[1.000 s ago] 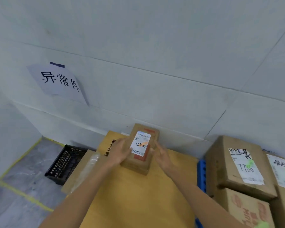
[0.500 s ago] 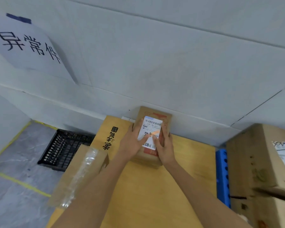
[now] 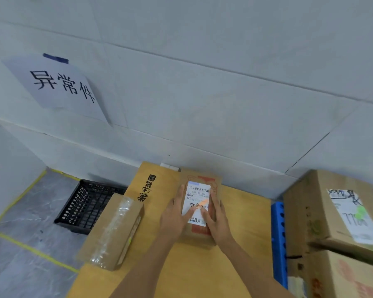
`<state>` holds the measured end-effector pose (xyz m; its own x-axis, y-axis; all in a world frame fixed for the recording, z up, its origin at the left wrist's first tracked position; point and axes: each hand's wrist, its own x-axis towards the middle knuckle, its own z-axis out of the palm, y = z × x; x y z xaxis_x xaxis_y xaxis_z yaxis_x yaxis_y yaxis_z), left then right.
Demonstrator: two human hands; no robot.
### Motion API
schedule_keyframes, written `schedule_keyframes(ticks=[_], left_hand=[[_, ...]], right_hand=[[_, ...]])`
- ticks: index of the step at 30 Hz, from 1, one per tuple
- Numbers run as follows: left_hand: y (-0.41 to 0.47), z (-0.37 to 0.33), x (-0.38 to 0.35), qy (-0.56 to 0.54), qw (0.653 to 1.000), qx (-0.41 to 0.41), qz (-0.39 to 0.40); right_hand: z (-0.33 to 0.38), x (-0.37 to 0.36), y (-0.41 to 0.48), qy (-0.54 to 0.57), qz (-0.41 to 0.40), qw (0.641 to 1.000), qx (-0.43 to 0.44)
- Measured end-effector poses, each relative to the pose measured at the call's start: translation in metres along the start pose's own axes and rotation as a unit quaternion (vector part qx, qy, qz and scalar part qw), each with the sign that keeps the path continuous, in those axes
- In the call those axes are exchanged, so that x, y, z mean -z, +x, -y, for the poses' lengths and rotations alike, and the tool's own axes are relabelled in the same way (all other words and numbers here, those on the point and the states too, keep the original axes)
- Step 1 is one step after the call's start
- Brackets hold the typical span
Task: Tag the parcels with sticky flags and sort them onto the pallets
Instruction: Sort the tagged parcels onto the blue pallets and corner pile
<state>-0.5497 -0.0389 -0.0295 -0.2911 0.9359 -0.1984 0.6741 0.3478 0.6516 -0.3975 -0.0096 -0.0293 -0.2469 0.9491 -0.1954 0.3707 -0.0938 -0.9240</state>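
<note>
Parcel (image 3: 199,179) between left hand (image 3: 174,219), right hand (image 3: 219,221)

Five cardboard boxes are in view: the small parcel (image 3: 200,238) in the middle, the taped box (image 3: 114,231) left of it, the wide printed carton (image 3: 181,272) beneath it, and, stacked at the right, the upper box (image 3: 308,207) and the lower box (image 3: 336,276). There are two hands, the left hand (image 3: 173,218) and the right hand (image 3: 219,221), two white shipping labels, the parcel label (image 3: 197,190) and the upper-box label (image 3: 351,224), and two sticky flags, the orange flag (image 3: 204,202) and the green flag (image 3: 361,211). There is one black crate (image 3: 84,207), one blue pallet (image 3: 278,233) and one paper sign (image 3: 56,87).
</note>
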Motion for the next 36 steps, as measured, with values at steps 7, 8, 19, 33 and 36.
schedule_keyframes(ticks=[7,8,19,33,36], left_hand=[[-0.064,-0.007,0.004,-0.065,0.997,0.021,0.043],[-0.074,-0.007,0.004,-0.067,0.997,0.024,0.036],[-0.164,-0.171,0.093,-0.190,0.971,-0.053,-0.134],[-0.256,-0.400,0.061,-0.184,0.920,-0.345,0.004],[-0.260,-0.430,0.031,-0.191,0.910,-0.363,0.061]], right_hand=[[0.007,0.022,-0.066,0.012,0.052,0.998,-0.018],[0.009,0.029,-0.076,0.023,0.056,0.998,-0.019],[0.133,0.151,-0.147,0.049,0.052,0.985,0.157],[0.179,0.377,-0.286,-0.025,-0.129,0.962,0.240],[0.160,0.406,-0.307,-0.023,-0.182,0.962,0.202]])
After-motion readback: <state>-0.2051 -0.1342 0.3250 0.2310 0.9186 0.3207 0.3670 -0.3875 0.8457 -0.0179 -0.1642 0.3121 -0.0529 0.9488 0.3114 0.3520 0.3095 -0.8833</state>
